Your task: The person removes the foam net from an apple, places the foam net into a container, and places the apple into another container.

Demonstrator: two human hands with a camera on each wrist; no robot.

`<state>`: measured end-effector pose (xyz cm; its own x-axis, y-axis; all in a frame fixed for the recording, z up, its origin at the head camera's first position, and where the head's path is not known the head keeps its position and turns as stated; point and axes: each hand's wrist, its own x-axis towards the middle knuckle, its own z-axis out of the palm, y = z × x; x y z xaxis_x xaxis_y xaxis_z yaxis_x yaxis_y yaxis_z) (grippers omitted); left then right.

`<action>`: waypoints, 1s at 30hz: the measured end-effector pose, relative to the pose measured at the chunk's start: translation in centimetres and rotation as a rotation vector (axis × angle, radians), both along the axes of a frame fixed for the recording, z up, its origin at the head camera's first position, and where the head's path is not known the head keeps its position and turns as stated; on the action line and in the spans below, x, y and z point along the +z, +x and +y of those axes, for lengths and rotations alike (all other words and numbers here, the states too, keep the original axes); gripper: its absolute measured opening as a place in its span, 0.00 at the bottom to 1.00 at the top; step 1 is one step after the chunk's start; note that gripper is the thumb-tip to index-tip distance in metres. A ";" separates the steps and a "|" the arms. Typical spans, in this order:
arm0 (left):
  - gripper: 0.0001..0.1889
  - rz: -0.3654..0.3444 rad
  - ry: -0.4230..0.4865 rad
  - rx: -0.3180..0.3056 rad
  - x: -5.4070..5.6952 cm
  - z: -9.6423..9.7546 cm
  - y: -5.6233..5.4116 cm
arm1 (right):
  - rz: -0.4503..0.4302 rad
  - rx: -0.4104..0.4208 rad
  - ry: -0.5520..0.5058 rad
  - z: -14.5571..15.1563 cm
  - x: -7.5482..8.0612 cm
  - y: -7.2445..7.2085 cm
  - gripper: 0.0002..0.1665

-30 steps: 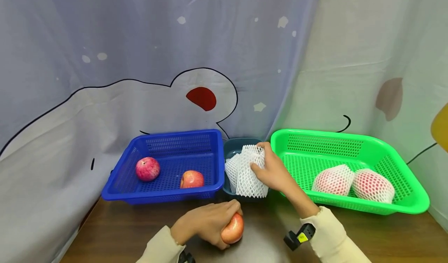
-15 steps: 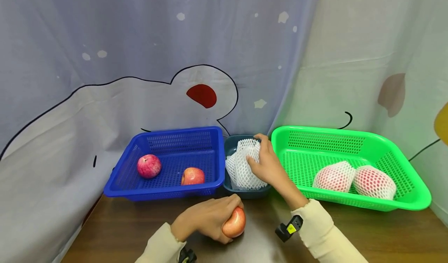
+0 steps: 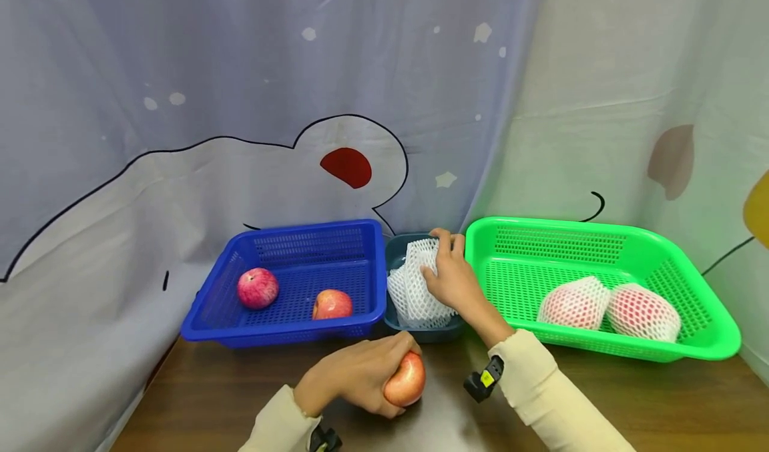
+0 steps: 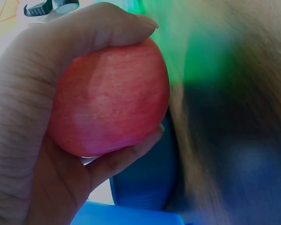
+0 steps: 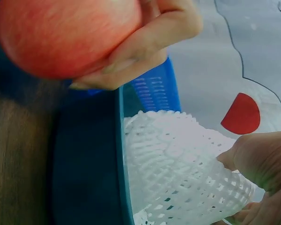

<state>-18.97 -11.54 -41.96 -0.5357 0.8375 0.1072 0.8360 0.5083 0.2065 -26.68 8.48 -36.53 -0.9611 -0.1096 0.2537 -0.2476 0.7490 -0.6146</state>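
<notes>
My left hand (image 3: 366, 375) grips a red apple (image 3: 405, 380) low over the table, in front of the small bin. In the left wrist view the thumb lies across the top of the apple (image 4: 112, 98) and a finger runs under it. My right hand (image 3: 458, 275) is over the small dark teal bin (image 3: 429, 335), at white foam fruit nets (image 3: 423, 292) bunched inside. In the right wrist view its thumb presses one end of a foam net (image 5: 178, 164), with fingers behind that end, partly hidden.
To the left stands a blue basket (image 3: 282, 335) holding two bare apples (image 3: 258, 288). A green basket (image 3: 601, 232) on the right holds two net-wrapped fruits (image 3: 573, 303). A patterned curtain (image 3: 270, 71) hangs behind the wooden table (image 3: 198, 398).
The right hand and the foam net have gone down and back, from over the bin's front rim into the bin. The left hand with the apple has shifted slightly right.
</notes>
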 end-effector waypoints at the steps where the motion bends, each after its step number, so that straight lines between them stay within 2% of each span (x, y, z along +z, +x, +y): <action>1: 0.40 0.000 0.002 0.001 0.0 0.0 0.0 | 0.003 -0.002 0.014 0.0 0.0 0.0 0.38; 10: 0.40 -0.033 0.010 0.028 0.6 -0.5 0.2 | 0.056 -0.010 0.136 -0.1 -0.6 -0.9 0.34; 13: 0.40 -0.041 0.020 0.035 0.7 -0.6 0.1 | 0.081 -0.016 0.179 -0.3 -0.7 -1.2 0.30; 18: 0.40 -0.042 0.031 0.047 1.0 -0.7 0.2 | 0.073 -0.004 0.253 -0.6 -0.6 -1.6 0.19; 22: 0.40 -0.058 0.039 0.067 1.6 -0.7 0.3 | -0.014 0.049 0.280 -0.7 -0.3 -1.8 0.13; 27: 0.39 -0.058 0.044 0.074 2.3 -1.0 0.5 | -0.182 0.123 0.275 -0.8 -0.1 -2.2 0.13; 30: 0.39 -0.048 0.052 0.079 2.8 -1.4 0.6 | -0.212 0.166 0.293 -1.0 0.2 -2.5 0.14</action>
